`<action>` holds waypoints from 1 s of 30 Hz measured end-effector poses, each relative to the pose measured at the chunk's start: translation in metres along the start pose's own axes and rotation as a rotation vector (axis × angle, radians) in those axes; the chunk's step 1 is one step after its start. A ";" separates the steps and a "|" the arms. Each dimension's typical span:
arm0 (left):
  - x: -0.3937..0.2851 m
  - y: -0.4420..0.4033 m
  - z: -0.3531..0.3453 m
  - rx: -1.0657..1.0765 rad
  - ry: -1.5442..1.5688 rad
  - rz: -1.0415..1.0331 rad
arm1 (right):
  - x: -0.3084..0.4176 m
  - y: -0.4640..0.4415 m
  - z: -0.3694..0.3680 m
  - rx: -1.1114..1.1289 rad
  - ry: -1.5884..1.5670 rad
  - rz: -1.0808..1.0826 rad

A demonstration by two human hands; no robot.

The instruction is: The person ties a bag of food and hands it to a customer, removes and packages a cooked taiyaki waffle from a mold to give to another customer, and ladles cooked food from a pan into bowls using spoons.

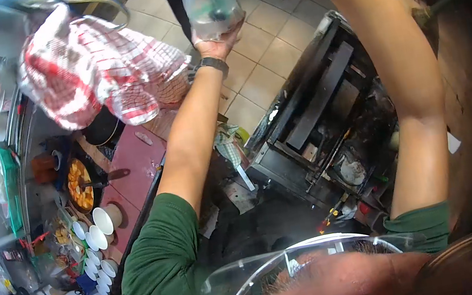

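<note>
My left hand point(222, 44), with a dark band at its wrist, is raised at the top middle. It holds a clear plastic bag point(211, 0) from below, its palm and fingers around the bottom. Something greenish and dark shows blurred through the plastic, too unclear to name. My right arm point(390, 38) reaches up past the top edge of the view, and its hand is out of sight. Left of my left forearm hangs a red and white checked cloth point(102, 67).
A pink counter point(134, 159) on the left bears several white bowls point(97, 236) and a dark pan of orange food point(79, 184). A dark, dirty metal stove-like unit point(330, 105) stands right of centre. Beyond lies a tiled floor point(265, 82), with a person's dark-clothed leg point(175, 3).
</note>
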State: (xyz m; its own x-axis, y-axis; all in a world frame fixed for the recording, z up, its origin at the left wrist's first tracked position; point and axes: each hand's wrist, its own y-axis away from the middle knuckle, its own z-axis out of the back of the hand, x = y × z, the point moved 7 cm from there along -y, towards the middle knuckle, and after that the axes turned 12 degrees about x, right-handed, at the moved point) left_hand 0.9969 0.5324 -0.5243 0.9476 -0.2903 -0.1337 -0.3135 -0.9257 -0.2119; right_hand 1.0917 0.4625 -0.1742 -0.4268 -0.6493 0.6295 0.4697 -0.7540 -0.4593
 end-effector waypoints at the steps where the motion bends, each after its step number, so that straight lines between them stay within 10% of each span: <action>1: 0.001 -0.014 0.010 0.050 0.172 0.026 | 0.006 0.003 0.005 0.081 -0.061 -0.089; 5: -0.012 0.003 -0.017 -0.112 0.367 -0.012 | 0.022 0.033 0.005 0.049 -0.232 0.149; 8: -0.013 0.000 0.002 0.184 0.019 -0.105 | 0.081 0.084 -0.036 0.744 -0.395 0.303; 11: -0.024 0.042 -0.006 0.129 -0.049 -0.097 | 0.119 0.124 -0.089 0.922 -1.673 0.352; 15: -0.046 0.101 -0.034 -0.032 -0.236 -0.043 | 0.214 0.112 -0.113 0.997 -2.206 0.348; 19: -0.052 0.156 -0.079 -0.127 -0.518 0.106 | 0.221 0.133 -0.114 0.964 -2.014 0.366; 24: 0.024 0.238 -0.150 -0.261 -1.032 0.733 | 0.170 0.307 -0.080 0.871 -0.767 0.140; 25: -0.014 0.250 -0.065 0.335 -1.569 0.685 | 0.147 0.368 -0.073 0.822 -0.485 -0.206; 27: 0.032 0.322 -0.137 0.455 -1.404 1.090 | 0.102 0.506 -0.065 0.752 0.044 -0.845; 30: 0.111 0.410 -0.125 0.526 -1.300 1.382 | 0.067 0.691 -0.140 0.567 -0.008 -1.461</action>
State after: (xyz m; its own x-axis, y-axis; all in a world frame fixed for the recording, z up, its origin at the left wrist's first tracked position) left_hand 0.9817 0.0902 -0.5050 -0.4533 -0.0778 -0.8880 -0.8886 -0.0385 0.4570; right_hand 1.2798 -0.1156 -0.5370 -0.7516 0.5841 0.3065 -0.1117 -0.5707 0.8136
